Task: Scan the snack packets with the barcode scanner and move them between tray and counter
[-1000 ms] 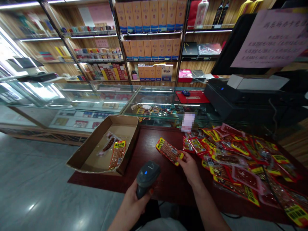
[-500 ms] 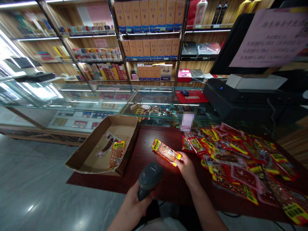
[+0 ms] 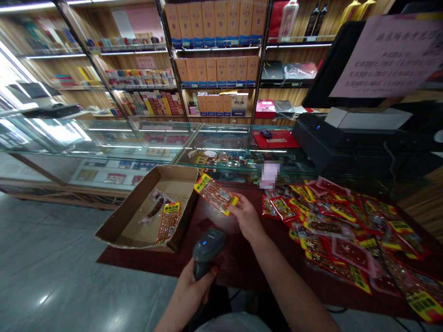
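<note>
**One-end grip right by a box wall, what could go wrong?**

Clock centred on the scanner, 12 pointing away from the person.

The dark red surface [image 3: 238, 258] is pretty crowded from 2 to 4. That's the heap of packets [image 3: 332, 230], slick-looking plastic piled loosely, so a careless elbow could start a slide. The nearest packet, just past 3, lies right by the near edge, so it'd probably be first to drop.

Cardboard box [image 3: 176, 184] sits at 10, close to the surface's left edge. Can't tell if it overhangs, but a bump from the right might shove it off.

Left hand [image 3: 188, 288] is wrapped round the handle of the scanner [image 3: 209, 244]; can't see the trigger finger. If that wrist swings up, the scanner head could knock the other hand's packet.

Right hand [image 3: 247, 216] pinches the held packet [image 3: 216, 194] at its 4 o'clock end, fingers closed, rest unsupported. It's up at 12, far end right by the box wall, contact unclear. A snag there could twist it loose, imo.
</note>
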`<control>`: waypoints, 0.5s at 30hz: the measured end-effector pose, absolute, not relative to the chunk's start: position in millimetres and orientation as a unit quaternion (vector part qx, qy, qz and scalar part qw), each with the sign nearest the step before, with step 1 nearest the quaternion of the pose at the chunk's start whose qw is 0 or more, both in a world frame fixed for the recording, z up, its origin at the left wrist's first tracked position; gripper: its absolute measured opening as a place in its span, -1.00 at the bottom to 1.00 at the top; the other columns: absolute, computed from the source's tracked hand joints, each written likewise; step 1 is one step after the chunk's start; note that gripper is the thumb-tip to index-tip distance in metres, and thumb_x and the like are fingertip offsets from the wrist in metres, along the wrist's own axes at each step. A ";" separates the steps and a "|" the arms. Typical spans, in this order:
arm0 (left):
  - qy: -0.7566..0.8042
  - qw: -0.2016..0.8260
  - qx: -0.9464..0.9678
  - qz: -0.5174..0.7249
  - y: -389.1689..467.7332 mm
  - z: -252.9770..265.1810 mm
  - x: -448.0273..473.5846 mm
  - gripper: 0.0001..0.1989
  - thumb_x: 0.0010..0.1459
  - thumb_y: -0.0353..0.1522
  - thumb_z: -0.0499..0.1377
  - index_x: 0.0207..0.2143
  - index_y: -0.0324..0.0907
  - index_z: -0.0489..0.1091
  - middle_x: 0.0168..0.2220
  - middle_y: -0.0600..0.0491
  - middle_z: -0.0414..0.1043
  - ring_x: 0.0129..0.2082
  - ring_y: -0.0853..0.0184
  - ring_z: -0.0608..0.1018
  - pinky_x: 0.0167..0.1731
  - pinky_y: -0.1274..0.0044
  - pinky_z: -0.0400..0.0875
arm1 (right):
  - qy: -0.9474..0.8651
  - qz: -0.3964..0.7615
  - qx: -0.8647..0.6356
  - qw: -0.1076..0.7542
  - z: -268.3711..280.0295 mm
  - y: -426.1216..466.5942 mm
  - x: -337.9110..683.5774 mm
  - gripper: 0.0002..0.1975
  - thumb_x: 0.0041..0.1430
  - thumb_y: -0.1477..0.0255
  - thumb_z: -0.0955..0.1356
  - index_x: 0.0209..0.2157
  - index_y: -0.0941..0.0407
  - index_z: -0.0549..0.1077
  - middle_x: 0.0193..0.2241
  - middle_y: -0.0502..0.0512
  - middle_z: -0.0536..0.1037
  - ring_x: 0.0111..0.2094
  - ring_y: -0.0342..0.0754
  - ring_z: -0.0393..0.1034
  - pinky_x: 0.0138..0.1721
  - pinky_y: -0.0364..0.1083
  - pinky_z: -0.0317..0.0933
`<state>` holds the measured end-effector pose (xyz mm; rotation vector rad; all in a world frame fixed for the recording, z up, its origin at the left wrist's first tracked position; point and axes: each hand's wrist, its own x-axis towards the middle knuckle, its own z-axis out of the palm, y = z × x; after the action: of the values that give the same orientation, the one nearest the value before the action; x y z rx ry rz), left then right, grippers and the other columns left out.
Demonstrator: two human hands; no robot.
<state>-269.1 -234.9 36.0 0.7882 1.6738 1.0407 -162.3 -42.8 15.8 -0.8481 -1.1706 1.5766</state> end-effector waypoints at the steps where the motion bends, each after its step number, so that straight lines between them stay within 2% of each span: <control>1: 0.690 0.485 0.319 0.431 -236.1 33.6 -269.6 -0.54 -0.02 -0.02 0.35 -0.29 -0.17 0.37 -0.75 0.27 0.22 -0.75 0.45 0.24 -0.68 0.61 0.12 | -0.501 0.651 -0.320 0.472 25.1 -38.0 -180.0 -0.53 0.02 0.16 0.50 -0.04 0.00 0.48 -0.19 0.02 0.72 -0.21 0.04 0.64 -0.16 0.03 0.53; 4: 0.692 0.484 0.310 0.436 -241.0 29.3 -271.1 -0.51 -0.03 0.01 0.37 -0.28 -0.18 0.38 -0.76 0.26 0.23 -0.75 0.45 0.25 -0.68 0.61 0.13 | -0.575 0.633 -0.269 0.444 44.1 -29.7 -217.6 -0.50 0.06 0.11 0.50 0.02 -0.01 0.51 -0.15 0.04 0.72 -0.12 0.05 0.63 -0.10 0.04 0.52; 7: 0.693 0.487 0.304 0.436 -244.1 29.4 -272.2 -0.48 -0.02 0.03 0.36 -0.25 -0.19 0.39 -0.76 0.26 0.24 -0.75 0.45 0.26 -0.66 0.61 0.15 | -0.649 0.556 -0.305 0.421 45.1 -26.8 -209.8 -0.60 0.16 0.24 0.47 0.03 -0.03 0.54 -0.01 0.06 0.69 0.00 0.04 0.58 0.05 0.05 0.44; 9: 0.694 0.489 0.300 0.434 -243.6 31.2 -272.6 -0.47 -0.05 0.05 0.36 -0.28 -0.19 0.38 -0.76 0.26 0.23 -0.75 0.45 0.25 -0.68 0.61 0.13 | -0.689 0.469 -0.382 0.400 38.5 -23.9 -178.0 -0.69 0.21 0.36 0.44 0.01 -0.03 0.57 0.06 0.08 0.65 0.08 0.08 0.52 0.19 0.11 0.31; 11: 0.693 0.494 0.298 0.433 -241.2 33.8 -272.6 -0.46 -0.08 0.06 0.37 -0.31 -0.19 0.37 -0.75 0.26 0.22 -0.75 0.46 0.24 -0.69 0.61 0.12 | -0.701 0.362 -0.489 0.372 30.6 -19.5 -133.9 -0.71 0.24 0.47 0.40 -0.01 0.03 0.59 0.12 0.18 0.59 0.22 0.18 0.36 0.33 0.22 0.07; 13: 0.691 0.497 0.297 0.433 -237.7 36.7 -272.2 -0.48 -0.10 0.03 0.38 -0.32 -0.18 0.37 -0.75 0.27 0.22 -0.76 0.46 0.23 -0.69 0.61 0.12 | -0.693 0.262 -0.583 0.333 24.4 -15.0 -88.5 -0.69 0.31 0.51 0.33 0.03 0.12 0.57 0.14 0.34 0.54 0.27 0.28 0.28 0.33 0.31 -0.04; 15: 0.690 0.499 0.299 0.432 -234.2 39.1 -271.2 -0.51 -0.09 0.00 0.38 -0.32 -0.18 0.38 -0.76 0.27 0.22 -0.75 0.46 0.23 -0.68 0.61 0.12 | -0.679 0.182 -0.652 0.285 20.3 -12.0 -50.8 -0.69 0.34 0.52 0.27 0.00 0.19 0.58 0.06 0.48 0.57 0.22 0.40 0.31 0.24 0.39 0.01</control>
<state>-271.2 -234.2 39.1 0.7230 1.6685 1.0452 -50.8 -12.0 20.3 -1.7432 -1.8152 0.4878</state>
